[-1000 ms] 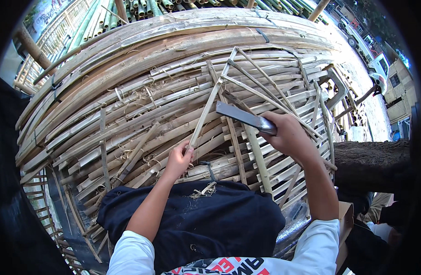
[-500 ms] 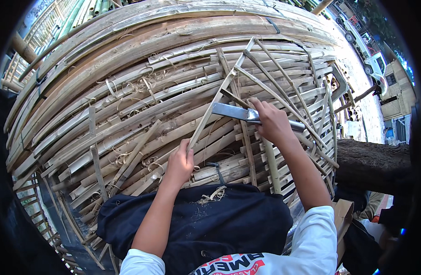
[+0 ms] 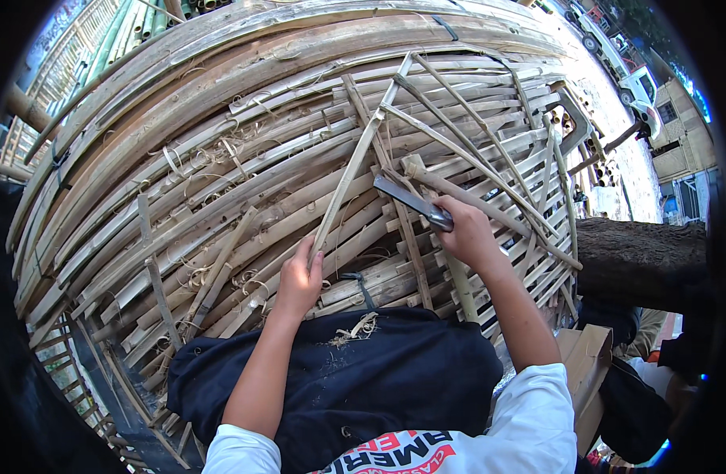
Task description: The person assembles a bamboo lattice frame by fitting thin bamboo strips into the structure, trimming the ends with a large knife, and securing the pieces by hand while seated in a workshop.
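Observation:
My left hand (image 3: 298,283) is closed round the near end of a long split bamboo strip (image 3: 353,170), which slants up and away to the right. In my right hand (image 3: 467,237) is a broad-bladed metal knife (image 3: 410,201), its fingers wrapped round the handle. The blade points to the upper left, tilted so that it looks narrow and dark. Its tip is a little right of the strip and appears apart from it. A dark cloth (image 3: 394,371) covers my lap, with a small heap of pale shavings (image 3: 355,329) on it.
Stacked bamboo slats (image 3: 221,182) with curled shavings fill the space ahead. Thin crossed sticks (image 3: 473,154) lie over slats at the right. A thick log (image 3: 643,265) and a cardboard box (image 3: 588,371) are at my right. Beyond stands a white truck (image 3: 641,99).
The knife's blade has turned from flat and bright to a narrow, dark tilt, and moved off the strip to its right. My left hand keeps its hold. The whole view has shifted slightly.

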### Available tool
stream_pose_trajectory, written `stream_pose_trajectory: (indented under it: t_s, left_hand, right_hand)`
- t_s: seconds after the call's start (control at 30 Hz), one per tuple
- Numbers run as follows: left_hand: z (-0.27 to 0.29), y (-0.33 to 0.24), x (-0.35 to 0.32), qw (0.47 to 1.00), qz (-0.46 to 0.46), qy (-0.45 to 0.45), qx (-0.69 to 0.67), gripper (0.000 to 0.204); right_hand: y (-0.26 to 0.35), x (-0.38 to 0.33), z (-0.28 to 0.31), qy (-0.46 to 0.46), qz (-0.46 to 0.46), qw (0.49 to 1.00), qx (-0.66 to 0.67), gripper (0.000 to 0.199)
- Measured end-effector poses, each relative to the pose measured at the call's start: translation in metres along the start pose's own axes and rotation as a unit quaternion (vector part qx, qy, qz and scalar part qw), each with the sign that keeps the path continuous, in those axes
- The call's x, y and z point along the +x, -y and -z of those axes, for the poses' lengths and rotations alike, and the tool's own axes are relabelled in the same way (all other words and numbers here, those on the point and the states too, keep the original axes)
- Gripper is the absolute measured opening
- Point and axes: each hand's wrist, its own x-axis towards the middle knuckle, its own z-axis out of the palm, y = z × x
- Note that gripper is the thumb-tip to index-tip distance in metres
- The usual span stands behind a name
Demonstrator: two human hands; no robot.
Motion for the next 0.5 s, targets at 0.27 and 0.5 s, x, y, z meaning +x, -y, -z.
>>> stream_pose_trajectory:
  t_s: [0.27, 0.5]
  left_hand:
    - [0.017, -0.015, -0.017, 0.995, 0.073, 0.066, 0.033, 0.036]
    - [0.011, -0.040, -0.029, 0.996, 0.070, 0.052, 0.027, 0.033]
  right_hand:
    - [0.014, -0.061, 0.007, -0.118, -0.047, 0.990, 0.062, 0.037]
    - [-0.005, -0.081, 0.025, -0.099, -0.005, 0.995, 0.005, 0.034]
